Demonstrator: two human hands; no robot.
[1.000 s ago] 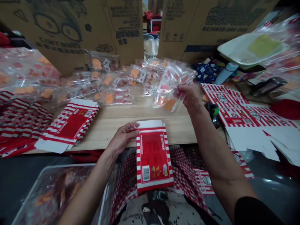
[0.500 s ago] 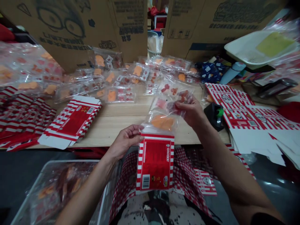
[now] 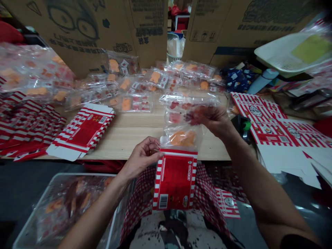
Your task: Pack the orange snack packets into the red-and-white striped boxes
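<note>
In front of my lap hangs a red-and-white striped box, its barcoded panel facing up. My left hand pinches the box at its upper left corner. A clear plastic packet, with an orange piece at its lower end and small red pieces higher up, lies at the box's top opening. Its lower edge meets the opening; how far inside it reaches I cannot tell. My right hand, a little blurred, is closed on the upper part of the packet.
Similar packets lie along the back of the wooden table. A folded striped box sits left, flat striped cartons right beside a black tape dispenser. A plastic bin of packets stands below left. Large cardboard boxes stand behind.
My right hand has shifted slightly, and the packet's top now bends over flatter and wider. My left hand still holds the box. The whole view has shifted a little.
</note>
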